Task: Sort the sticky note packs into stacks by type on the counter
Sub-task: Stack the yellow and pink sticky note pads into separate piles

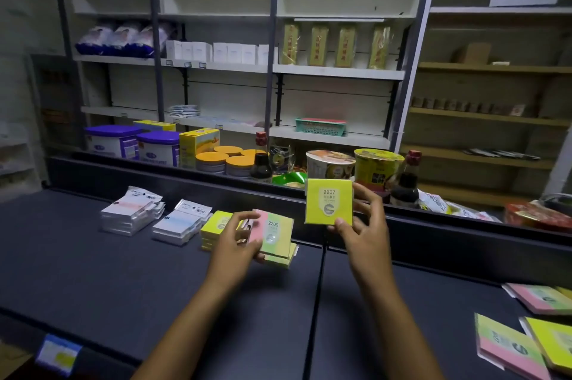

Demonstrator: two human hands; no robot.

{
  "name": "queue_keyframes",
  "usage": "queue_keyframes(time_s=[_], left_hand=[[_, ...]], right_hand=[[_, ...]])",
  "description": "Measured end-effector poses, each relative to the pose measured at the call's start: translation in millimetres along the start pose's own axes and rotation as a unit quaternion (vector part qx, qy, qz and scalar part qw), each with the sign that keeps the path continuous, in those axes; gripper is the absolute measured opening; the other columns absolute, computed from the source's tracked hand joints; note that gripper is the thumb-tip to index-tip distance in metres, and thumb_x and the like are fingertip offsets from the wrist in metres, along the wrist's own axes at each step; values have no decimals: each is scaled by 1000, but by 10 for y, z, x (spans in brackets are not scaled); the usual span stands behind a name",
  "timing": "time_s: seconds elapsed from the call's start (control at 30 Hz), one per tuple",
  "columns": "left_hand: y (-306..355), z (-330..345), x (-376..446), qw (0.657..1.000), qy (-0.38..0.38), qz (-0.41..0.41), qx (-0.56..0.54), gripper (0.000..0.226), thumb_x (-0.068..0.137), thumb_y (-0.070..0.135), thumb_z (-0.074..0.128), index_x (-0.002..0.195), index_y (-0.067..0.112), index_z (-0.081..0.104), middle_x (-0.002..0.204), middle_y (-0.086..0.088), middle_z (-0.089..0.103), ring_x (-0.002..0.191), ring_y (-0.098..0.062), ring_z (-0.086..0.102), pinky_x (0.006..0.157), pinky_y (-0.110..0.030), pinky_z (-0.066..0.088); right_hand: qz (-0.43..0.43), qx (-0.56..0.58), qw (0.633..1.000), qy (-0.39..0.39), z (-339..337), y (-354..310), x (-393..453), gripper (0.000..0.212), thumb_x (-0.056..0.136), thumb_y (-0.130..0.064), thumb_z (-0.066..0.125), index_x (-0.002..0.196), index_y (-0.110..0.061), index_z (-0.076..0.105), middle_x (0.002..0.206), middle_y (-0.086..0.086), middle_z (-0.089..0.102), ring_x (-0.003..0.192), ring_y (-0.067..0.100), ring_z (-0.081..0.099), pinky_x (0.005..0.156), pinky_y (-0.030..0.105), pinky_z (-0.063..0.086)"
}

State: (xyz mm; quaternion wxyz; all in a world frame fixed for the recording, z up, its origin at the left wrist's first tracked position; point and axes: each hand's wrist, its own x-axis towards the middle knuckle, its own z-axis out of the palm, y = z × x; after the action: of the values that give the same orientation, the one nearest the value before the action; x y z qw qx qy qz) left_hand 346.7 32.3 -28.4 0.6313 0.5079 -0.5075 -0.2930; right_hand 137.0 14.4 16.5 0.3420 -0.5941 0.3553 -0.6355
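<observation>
Shop shelving fills the background behind a dark counter (123, 271). At frame centre the right hand (362, 224) holds up a plain yellow pack (328, 205) marked 2207, pinched by its edges, while the left hand (235, 240) grips a pink-and-green pack (274, 232) marked 2209 over a matching stack (280, 257). Just left of it sits the yellow stack (213, 232), then two white stacks (154, 218). Unsorted packs (526, 339) lie at lower right. The likeliest slip seems to be the yellow pack landing on the nearer multicolour stack, or the crossing hand knocking it askew.
</observation>
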Motion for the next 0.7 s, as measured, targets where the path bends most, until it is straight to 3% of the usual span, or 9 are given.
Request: queue_keyframes(time_s=[0.1,0.23,0.33,0.5,0.7], left_hand=[[-194,98,278,998,-28,-16,53,34,87,-13,56,98,18,64,108,-17,63,80,-21,64,66,-39,61],[-364,144,427,992,-43,-33,118,30,90,-7,58,107,16,66,107,-8,63,68,-16,65,70,-39,61],[-494,178,508,986,-51,-32,158,30,90,-3,58,112,16,66,108,-7,63,61,-17,66,65,-32,59],[-629,205,552,955,-79,9,284,29,95,9,55,123,16,63,120,-4,65,112,-21,59,96,-31,45],[-698,247,492,902,-103,33,418,28,103,21,41,128,22,53,123,-10,50,119,-25,41,96,-34,37]], right_hand=[[0,-5,1000,10,96,67,167,57,93,12,54,135,-25,45,121,-13,56,97,1,69,73,24,60],[2,-20,1000,12,224,170,252,57,93,11,55,136,-25,44,120,-15,54,97,3,70,71,21,58],[9,-26,999,17,269,276,318,58,93,10,56,136,-26,44,120,-10,55,99,7,71,71,22,59],[4,-46,999,22,276,345,335,58,93,9,56,137,-26,44,123,-5,56,99,5,70,72,24,59],[8,-59,998,19,284,421,342,60,92,10,58,137,-28,45,123,-4,57,100,9,70,70,23,59]])
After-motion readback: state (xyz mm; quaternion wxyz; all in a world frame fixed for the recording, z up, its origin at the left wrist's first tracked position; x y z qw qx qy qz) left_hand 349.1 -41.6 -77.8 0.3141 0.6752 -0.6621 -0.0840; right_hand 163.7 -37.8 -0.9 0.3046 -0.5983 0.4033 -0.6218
